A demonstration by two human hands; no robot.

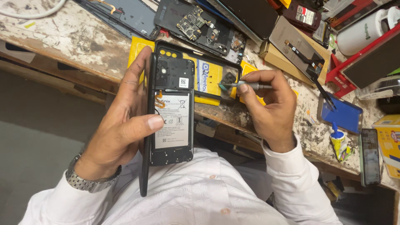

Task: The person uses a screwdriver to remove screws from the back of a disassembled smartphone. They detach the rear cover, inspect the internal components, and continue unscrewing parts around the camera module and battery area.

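Two hands busy: left hand (125, 125) grips opened phone (172, 112) by its edges, likely fragile; right hand (268, 106) pinches slim screwdriver (246, 85).

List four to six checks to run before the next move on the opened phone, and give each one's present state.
1. Left hand grips the opened phone firmly: ok.
2. Battery exposed and facing up: ok.
3. Right hand pinches the screwdriver: ok.
4. Screwdriver tip seated on a screw: not ok, it is off to the phone's side.
5. Orange flex cable undamaged: cannot tell.
6. Back cover set aside on the workbench: ok.
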